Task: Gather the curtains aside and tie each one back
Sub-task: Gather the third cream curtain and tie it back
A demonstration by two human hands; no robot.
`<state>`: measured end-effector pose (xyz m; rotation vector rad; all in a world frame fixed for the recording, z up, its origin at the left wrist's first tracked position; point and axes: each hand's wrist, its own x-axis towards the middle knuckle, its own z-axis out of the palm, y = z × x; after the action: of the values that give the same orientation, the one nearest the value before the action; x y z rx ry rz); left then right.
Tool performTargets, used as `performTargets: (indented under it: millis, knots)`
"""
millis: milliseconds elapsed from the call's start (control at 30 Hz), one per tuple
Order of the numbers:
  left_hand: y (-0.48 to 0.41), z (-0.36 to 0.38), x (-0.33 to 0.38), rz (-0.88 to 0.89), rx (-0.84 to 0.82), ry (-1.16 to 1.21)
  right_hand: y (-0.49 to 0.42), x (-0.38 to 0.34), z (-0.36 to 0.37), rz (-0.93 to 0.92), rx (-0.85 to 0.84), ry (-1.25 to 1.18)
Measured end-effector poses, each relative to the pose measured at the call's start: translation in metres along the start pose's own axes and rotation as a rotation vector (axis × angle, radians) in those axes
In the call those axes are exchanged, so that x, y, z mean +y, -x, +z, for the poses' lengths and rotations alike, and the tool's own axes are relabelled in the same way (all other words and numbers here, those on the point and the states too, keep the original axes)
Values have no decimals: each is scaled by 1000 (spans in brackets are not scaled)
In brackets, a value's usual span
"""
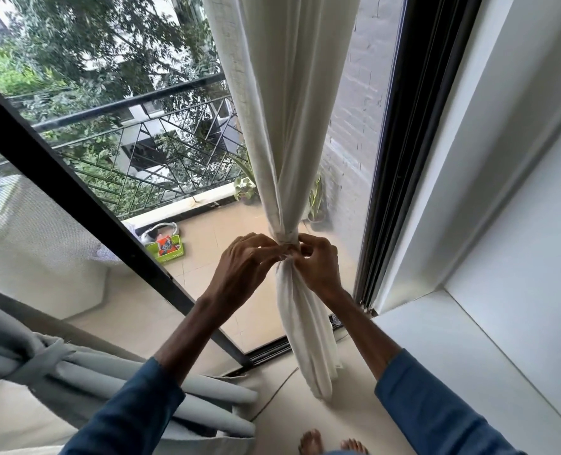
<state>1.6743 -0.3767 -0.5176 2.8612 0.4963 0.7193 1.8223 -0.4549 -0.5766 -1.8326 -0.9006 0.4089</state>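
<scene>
A white sheer curtain (282, 126) hangs in front of the glass door, gathered into a narrow bundle and cinched by a tie band (285, 239) at mid height. My left hand (243, 261) pinches the tie on the left of the bundle. My right hand (318, 261) pinches it on the right. The fingertips of both hands meet at the knot. Below the tie the curtain falls loose to the floor. A grey curtain (75, 372) at the lower left is bundled and wrapped with its own grey band (43, 359).
A black door frame (75, 198) runs diagonally on the left, and a black frame (413, 126) stands beside the white wall (502, 192) on the right. Beyond the glass lie a balcony railing (141, 133), potted plants and a green tray (169, 249). My bare feet (331, 443) stand below.
</scene>
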Motion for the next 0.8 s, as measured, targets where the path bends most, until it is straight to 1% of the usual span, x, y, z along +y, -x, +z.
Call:
performTargets:
  millis: [67,133,233,500,633,800]
  knots:
    - [-4,1,3,-3,7,40,1,-1,1,-31,-15,22]
    - [-9,1,3,-51,28,80,4,-2,3,-59,-15,41]
    - [-16,4,1,-119,56,95,7,-2,4,-41,-11,17]
    - [-15,14,-3,-165,99,109,7,0,2,-49,13,31]
    - [-14,18,-3,-185,162,120,6,3,1,-72,10,68]
    - [-14,26,-1,-207,257,116,7,7,3,-80,0,46]
